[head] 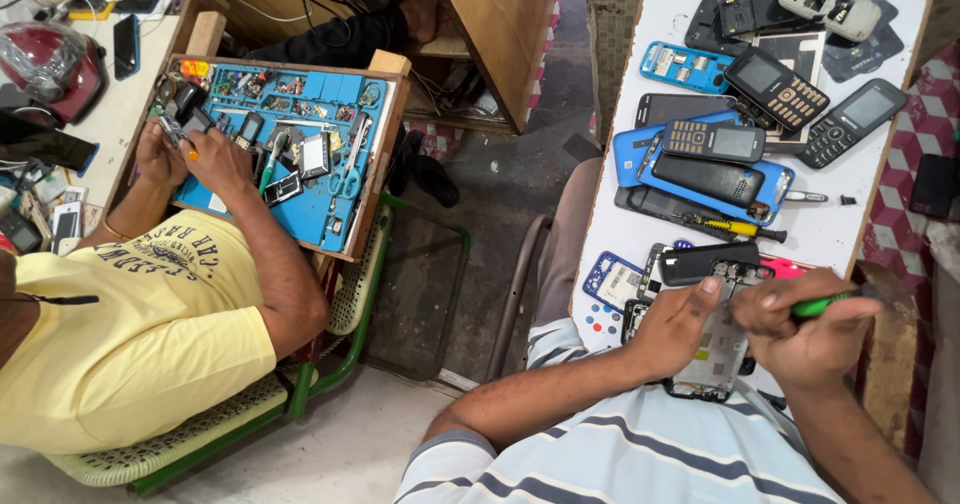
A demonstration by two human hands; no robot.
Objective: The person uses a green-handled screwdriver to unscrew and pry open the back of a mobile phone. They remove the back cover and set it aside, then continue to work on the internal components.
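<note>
My left hand (678,326) presses down on an opened phone frame (716,349) lying at the near edge of the white worktable (850,229); its thumb touches a black phone part (708,261). My right hand (805,329) is closed around a green-handled screwdriver (822,305), held over the frame's right side. The screwdriver's tip is hidden behind my fingers.
Several keypad phones (776,86), blue phone covers (716,176), and a yellow-handled screwdriver (735,228) lie across the white table. At left, a person in a yellow shirt (130,334) works with both hands over a blue mat tray (300,144) of parts. A red helmet (45,64) sits far left.
</note>
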